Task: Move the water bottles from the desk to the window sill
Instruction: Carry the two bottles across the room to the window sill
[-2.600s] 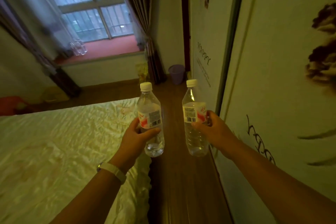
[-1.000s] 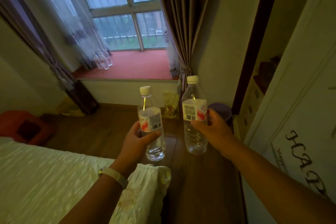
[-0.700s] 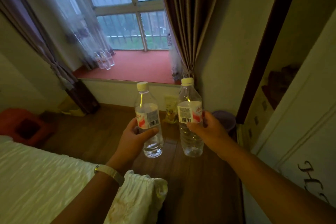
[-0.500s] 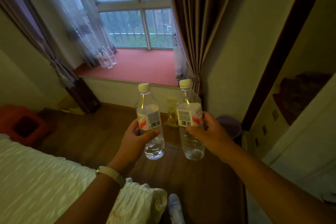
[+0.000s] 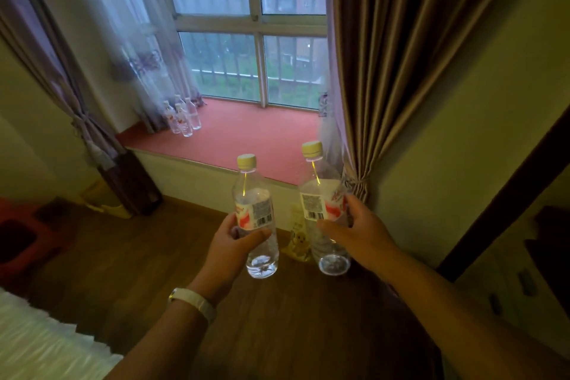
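I hold two clear plastic water bottles upright in front of me, each with a pale cap and a red and white label. My left hand (image 5: 229, 245) grips the left bottle (image 5: 255, 216) around its middle. My right hand (image 5: 359, 231) grips the right bottle (image 5: 320, 207) at the label. Ahead lies the red window sill (image 5: 246, 139), below a barred window. Several more water bottles (image 5: 183, 117) stand together at the sill's far left corner, by the sheer curtain.
A brown curtain (image 5: 398, 71) hangs tied back at the right, close to the right bottle. A dark curtain (image 5: 92, 139) hangs at the left. Wooden floor (image 5: 123, 256) lies between me and the sill. The bed corner (image 5: 37, 348) is at lower left, a red object (image 5: 18, 237) beside it.
The view has moved past the bed toward the window, and the sill now looks larger and closer. Both bottles stay held upright in my hands.
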Available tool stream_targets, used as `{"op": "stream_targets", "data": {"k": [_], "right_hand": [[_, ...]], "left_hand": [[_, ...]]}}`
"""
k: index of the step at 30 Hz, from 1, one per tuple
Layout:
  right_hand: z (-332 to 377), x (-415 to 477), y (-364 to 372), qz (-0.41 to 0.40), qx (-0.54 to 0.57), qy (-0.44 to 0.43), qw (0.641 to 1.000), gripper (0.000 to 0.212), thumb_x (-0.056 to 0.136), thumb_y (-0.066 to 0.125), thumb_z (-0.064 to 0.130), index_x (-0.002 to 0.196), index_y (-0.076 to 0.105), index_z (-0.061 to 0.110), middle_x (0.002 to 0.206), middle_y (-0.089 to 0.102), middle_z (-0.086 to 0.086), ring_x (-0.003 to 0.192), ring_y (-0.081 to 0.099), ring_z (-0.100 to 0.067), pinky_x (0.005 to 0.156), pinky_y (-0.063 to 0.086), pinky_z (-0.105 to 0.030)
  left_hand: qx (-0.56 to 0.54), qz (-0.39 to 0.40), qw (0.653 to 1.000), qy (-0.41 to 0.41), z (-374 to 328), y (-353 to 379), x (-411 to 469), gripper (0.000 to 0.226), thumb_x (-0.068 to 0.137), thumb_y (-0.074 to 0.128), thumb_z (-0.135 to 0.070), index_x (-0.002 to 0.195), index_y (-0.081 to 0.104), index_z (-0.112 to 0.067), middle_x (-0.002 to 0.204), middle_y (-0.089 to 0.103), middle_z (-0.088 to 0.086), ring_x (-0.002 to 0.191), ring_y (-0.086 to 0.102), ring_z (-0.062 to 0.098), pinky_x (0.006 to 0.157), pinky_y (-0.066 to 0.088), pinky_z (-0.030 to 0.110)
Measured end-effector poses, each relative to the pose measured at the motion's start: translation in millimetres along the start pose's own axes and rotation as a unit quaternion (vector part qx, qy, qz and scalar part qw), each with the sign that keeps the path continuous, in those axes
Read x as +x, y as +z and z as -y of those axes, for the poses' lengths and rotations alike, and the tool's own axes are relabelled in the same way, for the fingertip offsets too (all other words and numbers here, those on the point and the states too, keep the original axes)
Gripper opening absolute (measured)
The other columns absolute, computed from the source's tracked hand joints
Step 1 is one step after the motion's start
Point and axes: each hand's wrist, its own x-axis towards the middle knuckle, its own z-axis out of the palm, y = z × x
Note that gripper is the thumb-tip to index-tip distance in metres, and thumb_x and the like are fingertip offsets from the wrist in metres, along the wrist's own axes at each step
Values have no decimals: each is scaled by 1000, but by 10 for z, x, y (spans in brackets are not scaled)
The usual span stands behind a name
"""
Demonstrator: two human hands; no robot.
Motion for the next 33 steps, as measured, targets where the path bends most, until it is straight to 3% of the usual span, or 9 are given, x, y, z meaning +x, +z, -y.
{"op": "stream_targets", "data": {"k": [5, 9, 14, 19, 22, 25, 28, 33], "right_hand": [[49, 639, 234, 30, -1, 1, 1000, 48, 82, 75, 33, 125, 53, 30, 111, 67, 9, 100, 66, -8, 78, 58, -27], [48, 1241, 448, 68, 9, 1, 998, 52, 81, 75, 36, 128, 53, 28, 113, 68, 6, 102, 67, -12, 84, 59, -38], [-25, 2039, 757, 131, 22, 9, 991, 47, 83, 73, 34, 125, 54, 25, 110, 68, 3, 94, 69, -9, 67, 57, -23], [-95, 3038, 1061, 207, 61, 26, 976, 64, 73, 77, 48, 128, 53, 28, 113, 69, -3, 99, 71, -20, 84, 59, -46], [-83, 3673, 1197, 230, 61, 25, 971, 63, 72, 77, 48, 127, 53, 30, 112, 70, -2, 98, 71, -21, 84, 58, -48], [6, 4258, 1307, 260, 69, 38, 962, 47, 79, 76, 36, 121, 54, 32, 112, 69, -4, 98, 71, -21, 85, 58, -46], [131, 4771, 1426, 277, 68, 24, 958, 45, 85, 72, 26, 126, 53, 24, 114, 67, -6, 98, 69, -20, 82, 59, -40], [325, 5284, 1680, 292, 58, 10, 955, 40, 86, 70, 21, 123, 55, 18, 108, 68, -5, 87, 71, -13, 64, 56, -22]], "left_hand": [[-5, -29, 1000, 0, -77, -241, 477, 42, 79, 72, 3, 117, 58, -10, 104, 73, 14, 91, 72, 28, 72, 58, 32], [10, -58, 998, -1, -137, -562, 792, 43, 80, 71, 0, 119, 57, -12, 107, 73, 11, 94, 72, 27, 79, 58, 39], [25, -127, 991, -8, -110, -979, 1326, 46, 78, 74, -3, 121, 57, -12, 108, 72, 12, 97, 71, 30, 81, 57, 43], [20, -192, 981, -20, -102, -1267, 2020, 44, 78, 74, 0, 117, 58, -12, 107, 73, 13, 95, 71, 30, 79, 57, 41], [26, -205, 978, -28, -173, -1345, 2485, 44, 79, 72, 2, 117, 56, -13, 107, 72, 12, 94, 71, 27, 72, 59, 33], [32, -214, 976, -34, -304, -1398, 2918, 43, 80, 71, 3, 116, 57, -15, 107, 72, 11, 95, 71, 26, 71, 59, 29], [42, -241, 970, -19, -454, -1491, 3298, 45, 79, 72, 2, 118, 57, -14, 107, 72, 10, 94, 71, 24, 69, 58, 27], [57, -281, 958, -12, -628, -1736, 3714, 46, 78, 74, 1, 118, 56, -12, 103, 72, 8, 88, 73, 17, 63, 57, 22]]}}
